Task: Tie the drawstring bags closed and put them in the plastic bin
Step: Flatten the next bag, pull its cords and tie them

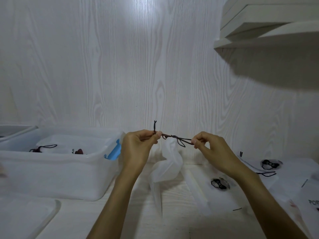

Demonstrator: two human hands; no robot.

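A translucent white drawstring bag (170, 165) hangs in the air above the table, held up by its dark cord (174, 137). My left hand (138, 145) pinches one end of the cord, whose tip sticks up above my fingers. My right hand (209, 146) pinches the looped other end. The cord is stretched between both hands with a knot near its middle. The clear plastic bin (57, 171) with a blue latch (113, 151) stands at the left and holds at least one tied bag (51, 148).
Several flat drawstring bags (250, 176) with black printed logos lie spread on the table at the right. A bin lid (25, 216) lies at the lower left. A second bin (15, 131) stands behind the first. White shelves (267, 31) hang at the upper right.
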